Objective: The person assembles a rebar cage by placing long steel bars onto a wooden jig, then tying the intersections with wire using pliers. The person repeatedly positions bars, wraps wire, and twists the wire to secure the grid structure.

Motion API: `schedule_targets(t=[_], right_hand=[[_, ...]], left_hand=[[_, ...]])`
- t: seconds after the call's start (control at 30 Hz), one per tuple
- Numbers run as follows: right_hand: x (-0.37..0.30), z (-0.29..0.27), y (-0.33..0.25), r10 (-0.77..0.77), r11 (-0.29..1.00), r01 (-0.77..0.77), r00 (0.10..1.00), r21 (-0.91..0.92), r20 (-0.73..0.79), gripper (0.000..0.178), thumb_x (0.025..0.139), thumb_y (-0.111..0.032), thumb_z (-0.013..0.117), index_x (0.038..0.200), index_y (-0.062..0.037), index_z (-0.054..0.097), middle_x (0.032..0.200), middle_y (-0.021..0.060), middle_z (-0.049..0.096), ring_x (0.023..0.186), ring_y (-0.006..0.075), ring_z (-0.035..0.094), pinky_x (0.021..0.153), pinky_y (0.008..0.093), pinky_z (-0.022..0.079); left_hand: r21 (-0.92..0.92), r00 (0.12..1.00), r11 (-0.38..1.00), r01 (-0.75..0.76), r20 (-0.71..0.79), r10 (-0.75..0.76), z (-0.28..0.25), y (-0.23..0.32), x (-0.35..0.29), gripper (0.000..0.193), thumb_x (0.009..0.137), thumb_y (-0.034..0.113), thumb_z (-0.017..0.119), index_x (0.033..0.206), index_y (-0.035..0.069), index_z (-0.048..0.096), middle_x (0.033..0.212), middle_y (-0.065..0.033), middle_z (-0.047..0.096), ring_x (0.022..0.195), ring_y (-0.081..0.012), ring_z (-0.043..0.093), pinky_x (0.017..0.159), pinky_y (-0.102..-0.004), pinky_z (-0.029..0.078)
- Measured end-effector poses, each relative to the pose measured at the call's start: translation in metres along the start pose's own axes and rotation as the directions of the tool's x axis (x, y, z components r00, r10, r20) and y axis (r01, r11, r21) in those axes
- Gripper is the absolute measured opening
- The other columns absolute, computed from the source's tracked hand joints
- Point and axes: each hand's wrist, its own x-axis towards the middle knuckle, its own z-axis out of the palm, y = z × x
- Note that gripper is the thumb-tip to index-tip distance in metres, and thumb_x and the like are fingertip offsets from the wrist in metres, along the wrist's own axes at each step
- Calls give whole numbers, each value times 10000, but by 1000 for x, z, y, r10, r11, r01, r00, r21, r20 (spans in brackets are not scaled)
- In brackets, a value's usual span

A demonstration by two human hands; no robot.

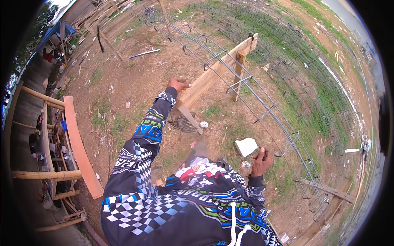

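Note:
My left hand (179,85) reaches forward to the near end of a pale wooden board (213,76), its fingers curled against the board's edge. That board lies across wooden posts, and a long steel rebar cage (250,76) rests over it. Lower down on the right, my right hand (262,162) is closed with its fingers pressed together beside the cage. Whatever it may hold is too small to make out. A white angular chunk (246,146) sits just left of that hand, apparently on the ground.
More rebar cages (295,65) cover the grass on the right. A wooden post (239,76) and a slanted one (189,117) prop the board. At left runs a bamboo frame (47,175) with a reddish plank (80,143). Dark coiled wire (180,124) lies on the dirt.

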Motion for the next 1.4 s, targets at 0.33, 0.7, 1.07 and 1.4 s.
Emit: schedule_targets(t=[0.33,0.7,1.07,1.4], right_hand=[[-38,67,-5,85,996,-83,964,19,-252,162,982,-158,546,965,-6,599,663,-16,533,549,40,468,502,206,356],[-69,91,-11,34,985,-90,939,-148,-343,164,938,-188,606,955,-27,634,659,-3,559,564,62,514,517,248,403],[-61,85,-48,-74,994,26,879,-107,-471,170,978,-160,546,944,-4,604,614,-13,524,514,52,470,481,222,364],[-40,164,-111,-178,875,277,947,-397,267,143,942,-86,533,1061,-61,609,612,76,559,519,188,555,498,316,426]], left_hand=[[703,893,606,-371,449,25,2,-6,32,742,666,716,702,685,-25,722,617,-149,665,620,-298,668,689,-397,541],[606,700,587,-537,708,-91,9,3,18,696,808,642,605,697,-38,707,659,-177,680,667,-316,695,689,-421,544],[609,763,670,-425,639,-96,-12,54,-17,882,740,685,654,1175,-80,596,851,-259,683,775,-381,689,705,-452,543],[-787,685,568,240,552,476,-11,175,-172,551,981,433,522,1360,40,448,1020,-106,666,855,-174,655,670,-268,522]])
